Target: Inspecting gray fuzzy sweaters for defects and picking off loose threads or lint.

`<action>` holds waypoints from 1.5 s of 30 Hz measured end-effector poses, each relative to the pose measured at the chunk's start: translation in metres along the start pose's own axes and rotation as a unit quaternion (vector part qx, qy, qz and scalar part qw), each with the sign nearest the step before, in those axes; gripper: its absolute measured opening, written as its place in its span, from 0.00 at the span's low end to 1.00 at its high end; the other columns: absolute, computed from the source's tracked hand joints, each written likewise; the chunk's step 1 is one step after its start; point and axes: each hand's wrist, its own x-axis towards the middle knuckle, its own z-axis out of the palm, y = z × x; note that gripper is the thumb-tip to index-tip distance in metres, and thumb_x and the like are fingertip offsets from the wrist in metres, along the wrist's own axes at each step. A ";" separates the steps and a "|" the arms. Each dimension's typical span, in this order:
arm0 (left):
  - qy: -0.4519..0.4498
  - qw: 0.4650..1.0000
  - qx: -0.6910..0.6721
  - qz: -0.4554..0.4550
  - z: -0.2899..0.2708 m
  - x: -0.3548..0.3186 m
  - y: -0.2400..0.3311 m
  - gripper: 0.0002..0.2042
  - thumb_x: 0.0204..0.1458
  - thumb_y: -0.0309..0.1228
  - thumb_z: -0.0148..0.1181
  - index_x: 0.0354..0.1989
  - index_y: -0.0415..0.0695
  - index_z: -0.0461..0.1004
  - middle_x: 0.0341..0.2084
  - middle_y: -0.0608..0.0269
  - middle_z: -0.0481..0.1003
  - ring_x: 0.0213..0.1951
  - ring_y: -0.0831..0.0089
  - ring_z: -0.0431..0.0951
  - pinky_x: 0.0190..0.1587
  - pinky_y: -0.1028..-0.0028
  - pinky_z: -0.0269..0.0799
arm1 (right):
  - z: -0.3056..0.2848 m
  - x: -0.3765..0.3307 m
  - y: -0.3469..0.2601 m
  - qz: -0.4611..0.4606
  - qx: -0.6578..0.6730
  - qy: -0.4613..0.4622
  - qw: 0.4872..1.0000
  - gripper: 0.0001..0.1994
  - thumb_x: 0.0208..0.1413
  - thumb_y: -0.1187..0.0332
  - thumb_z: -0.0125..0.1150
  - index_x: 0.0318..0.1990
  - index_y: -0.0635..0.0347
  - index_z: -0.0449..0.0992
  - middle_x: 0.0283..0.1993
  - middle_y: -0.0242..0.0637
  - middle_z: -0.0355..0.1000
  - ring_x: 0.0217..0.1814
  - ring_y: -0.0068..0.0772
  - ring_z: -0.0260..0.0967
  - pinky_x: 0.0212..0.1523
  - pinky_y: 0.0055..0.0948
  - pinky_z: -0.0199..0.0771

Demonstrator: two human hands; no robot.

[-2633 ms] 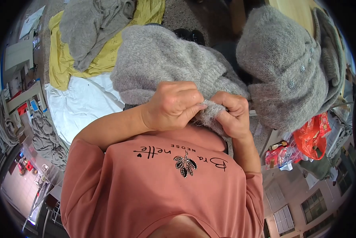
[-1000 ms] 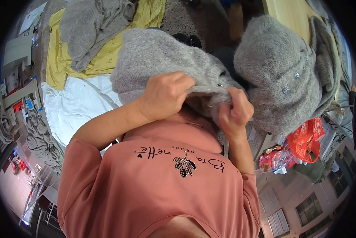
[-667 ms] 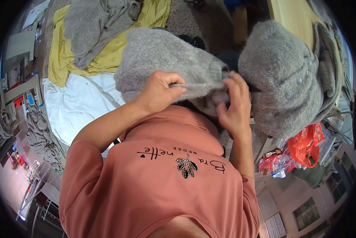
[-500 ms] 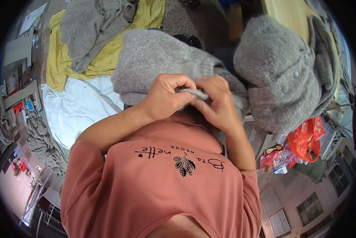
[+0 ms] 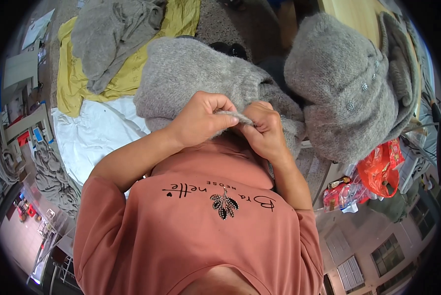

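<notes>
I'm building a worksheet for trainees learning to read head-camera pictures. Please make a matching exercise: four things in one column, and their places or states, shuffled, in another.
Things:
1. Left hand
2. Yellow sheet
3. Red plastic bag
4. Large knit garment

Places or states:
A. Glossy and crumpled, at the picture's right
B. Decorated with shiny round ornaments
C. Pinching a grey knit edge, beside the right hand
D. Under a grey knit heap, upper left

Pairs: 1-C, 2-D, 3-A, 4-B.

dusty-pink top, loose elbow-length sleeves; below bare hands, across front: black lettering, small black heart, leaf motif with pale studs.
</notes>
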 end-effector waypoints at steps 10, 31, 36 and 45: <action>0.001 0.997 0.033 0.071 0.006 0.001 0.002 0.01 0.43 0.20 0.55 0.23 0.36 0.73 0.23 0.68 0.71 0.27 0.84 0.66 0.30 0.83 0.62 | 0.000 -0.001 -0.008 0.054 0.110 -0.009 0.992 0.02 0.35 0.77 0.55 0.20 0.65 0.68 0.17 0.39 0.62 0.20 0.35 0.57 0.31 0.29 0.59; 0.035 0.978 -0.205 0.019 0.004 0.003 -0.015 0.02 0.47 0.23 0.55 0.26 0.38 0.72 0.23 0.67 0.72 0.28 0.83 0.68 0.31 0.83 0.64 | 0.002 0.003 -0.011 0.202 0.296 0.013 0.933 0.01 0.44 0.80 0.58 0.26 0.66 0.74 0.21 0.23 0.67 0.21 0.09 0.57 0.19 0.13 0.54; 0.032 0.970 -0.239 -0.021 0.003 0.004 -0.003 0.02 0.48 0.23 0.54 0.26 0.39 0.72 0.23 0.71 0.71 0.27 0.86 0.66 0.33 0.84 0.61 | -0.004 0.003 -0.012 0.216 0.326 0.010 0.920 0.02 0.43 0.80 0.58 0.26 0.65 0.74 0.20 0.23 0.66 0.21 0.09 0.57 0.20 0.13 0.55; 0.011 0.980 0.195 0.041 0.000 0.004 -0.005 0.02 0.45 0.22 0.57 0.24 0.37 0.72 0.17 0.72 0.69 0.22 0.87 0.65 0.22 0.83 0.60 | -0.002 0.000 -0.009 0.222 0.237 -0.001 0.946 0.02 0.44 0.78 0.54 0.25 0.65 0.72 0.19 0.24 0.66 0.22 0.11 0.58 0.20 0.15 0.56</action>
